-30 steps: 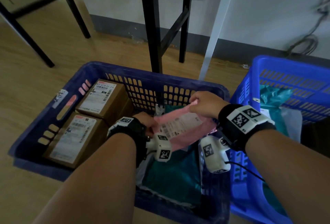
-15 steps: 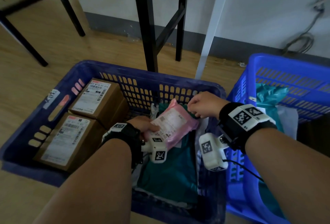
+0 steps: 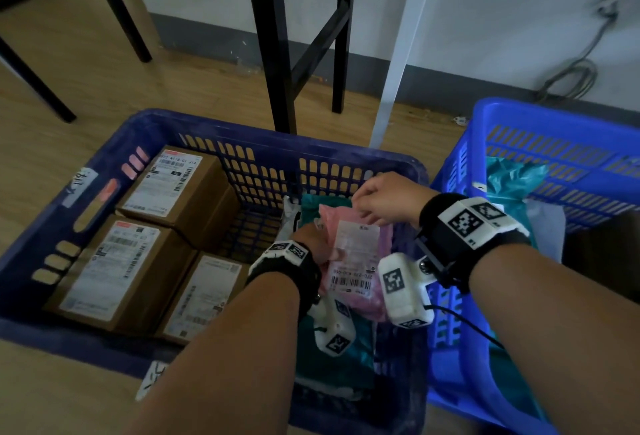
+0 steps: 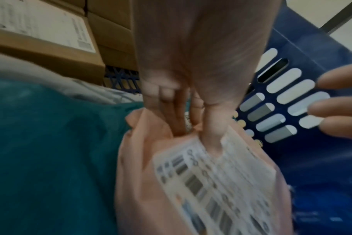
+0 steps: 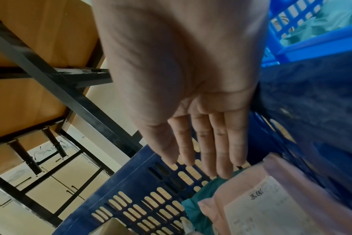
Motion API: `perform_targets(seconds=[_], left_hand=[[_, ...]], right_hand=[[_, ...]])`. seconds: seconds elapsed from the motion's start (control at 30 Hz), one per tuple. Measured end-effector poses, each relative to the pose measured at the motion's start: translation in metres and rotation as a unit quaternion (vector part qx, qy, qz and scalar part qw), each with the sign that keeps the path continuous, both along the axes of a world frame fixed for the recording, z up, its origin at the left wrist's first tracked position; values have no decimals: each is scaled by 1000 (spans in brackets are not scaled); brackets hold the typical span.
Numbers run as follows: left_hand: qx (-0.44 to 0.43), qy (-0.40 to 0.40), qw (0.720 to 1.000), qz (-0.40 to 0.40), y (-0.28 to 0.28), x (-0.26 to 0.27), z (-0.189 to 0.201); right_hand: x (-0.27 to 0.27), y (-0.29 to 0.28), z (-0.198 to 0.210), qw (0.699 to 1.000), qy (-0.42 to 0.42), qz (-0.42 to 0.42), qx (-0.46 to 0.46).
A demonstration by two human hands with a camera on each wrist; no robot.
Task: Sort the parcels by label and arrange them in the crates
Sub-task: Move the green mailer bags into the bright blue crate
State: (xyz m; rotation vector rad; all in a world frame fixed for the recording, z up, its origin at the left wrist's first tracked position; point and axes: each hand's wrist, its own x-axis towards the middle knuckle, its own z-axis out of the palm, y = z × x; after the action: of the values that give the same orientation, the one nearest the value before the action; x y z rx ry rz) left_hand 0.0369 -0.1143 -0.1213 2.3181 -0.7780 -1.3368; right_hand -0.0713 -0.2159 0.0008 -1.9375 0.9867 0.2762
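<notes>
Boxes [image 3: 138, 230] left in crate [image 3: 242, 129]

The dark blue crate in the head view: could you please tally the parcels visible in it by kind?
Cardboard boxes: 3
Pink mailer bags: 1, pinched by the left hand
Teal mailer bags: at least 1, partly hidden under the pink one
White-grey bags: at least 1, mostly hidden
Total: at least 6 in the dark blue crate
</notes>
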Motion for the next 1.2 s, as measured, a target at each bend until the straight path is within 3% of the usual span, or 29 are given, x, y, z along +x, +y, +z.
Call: perform_targets(seconds=[0.13, 0.27, 0.37, 0.47, 0.6, 0.73, 0.87, 1.0, 1.2], left_hand=[[-4, 53, 998, 39, -5, 5, -7], [35, -71, 996, -50, -10, -12, -16], [49, -105, 990, -75, -10, -18, -17], [-1, -39, 999, 5, -6, 4, -17], [-17, 33, 988, 152, 13, 40, -15], [-4, 114, 977, 180, 27, 40, -23], [-61, 184, 951, 240, 26, 25, -32], [-5, 275, 950, 146, 15, 23, -70], [-1, 244, 959, 147, 8, 33, -71]], right_hand=[[-2, -4, -1, 998, -56, -27, 7], [-5, -10, 2, 992, -107, -70, -7], [-5, -12, 3, 987, -123, -100, 11], [-7, -12, 4, 987, -126, -100, 5], [-10, -12, 5, 986, -132, -98, -8], [-11, -13, 6, 987, -130, -92, -4], [-14, -12, 6, 988, -129, -79, -9], [-14, -15, 4, 990, -126, -67, -5], [-9, -18, 1, 989, -128, -74, 13]])
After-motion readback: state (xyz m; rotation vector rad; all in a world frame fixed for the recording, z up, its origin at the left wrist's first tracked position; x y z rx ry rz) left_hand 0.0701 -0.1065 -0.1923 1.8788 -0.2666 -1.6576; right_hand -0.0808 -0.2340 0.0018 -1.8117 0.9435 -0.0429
